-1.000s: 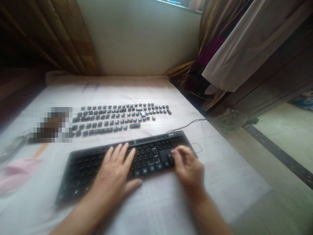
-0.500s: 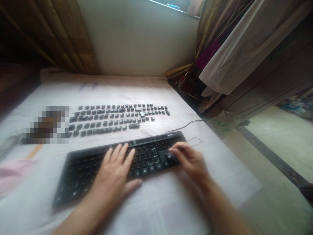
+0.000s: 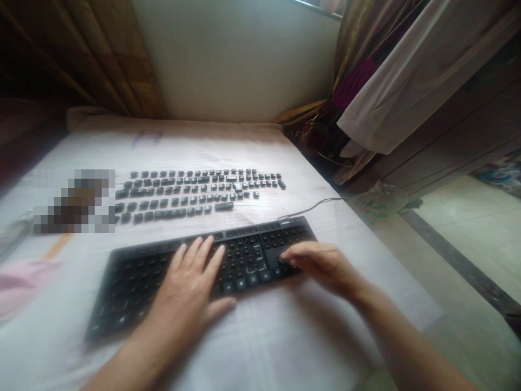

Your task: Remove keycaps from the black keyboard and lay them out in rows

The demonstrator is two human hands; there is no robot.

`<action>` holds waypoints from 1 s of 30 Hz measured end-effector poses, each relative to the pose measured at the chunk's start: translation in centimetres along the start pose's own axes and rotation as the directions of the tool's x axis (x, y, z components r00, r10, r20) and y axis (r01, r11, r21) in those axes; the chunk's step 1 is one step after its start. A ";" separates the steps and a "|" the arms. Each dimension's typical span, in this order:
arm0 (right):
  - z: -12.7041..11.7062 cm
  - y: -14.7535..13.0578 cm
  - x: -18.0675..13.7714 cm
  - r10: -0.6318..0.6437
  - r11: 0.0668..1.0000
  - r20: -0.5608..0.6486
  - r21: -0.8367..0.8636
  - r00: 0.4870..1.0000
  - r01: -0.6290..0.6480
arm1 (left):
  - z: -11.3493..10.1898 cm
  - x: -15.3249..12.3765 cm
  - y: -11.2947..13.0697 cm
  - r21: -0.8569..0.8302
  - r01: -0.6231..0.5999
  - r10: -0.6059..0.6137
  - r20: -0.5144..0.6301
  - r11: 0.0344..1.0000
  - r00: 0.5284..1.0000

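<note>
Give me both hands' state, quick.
Left hand: open, flat on the keyboard, holding nothing.
Right hand: fingertips on keyboard; grip cannot be told.

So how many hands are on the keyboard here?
2. The left hand lies flat across the middle of the keyboard; the right hand rests fingertips on its right end. No other hands in view.

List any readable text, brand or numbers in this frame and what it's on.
None can be read.
Small pale logo on the top edge of the black keyboard frame, right of centre: too small and blurred.
Loose black keycaps in rows on the white cloth: legends too small.
Pixelated patch at left: unreadable.
</note>
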State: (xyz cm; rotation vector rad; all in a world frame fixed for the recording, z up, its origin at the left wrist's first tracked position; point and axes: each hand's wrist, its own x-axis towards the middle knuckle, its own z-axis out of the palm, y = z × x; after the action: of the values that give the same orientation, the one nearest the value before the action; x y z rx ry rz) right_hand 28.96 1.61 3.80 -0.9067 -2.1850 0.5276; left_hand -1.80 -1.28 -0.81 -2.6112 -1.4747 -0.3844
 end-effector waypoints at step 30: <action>0.8 1.9 1.1 -0.103 0.995 0.063 0.020 0.993 0.102 | -0.4 0.1 0.0 -0.030 0.037 -0.035 0.056 0.999 0.998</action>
State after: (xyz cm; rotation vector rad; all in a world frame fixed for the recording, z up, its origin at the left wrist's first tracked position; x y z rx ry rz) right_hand 28.70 3.67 2.65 -0.7737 -2.2678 0.5303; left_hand -1.87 -1.30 -0.37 -2.6434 -1.5467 -0.3442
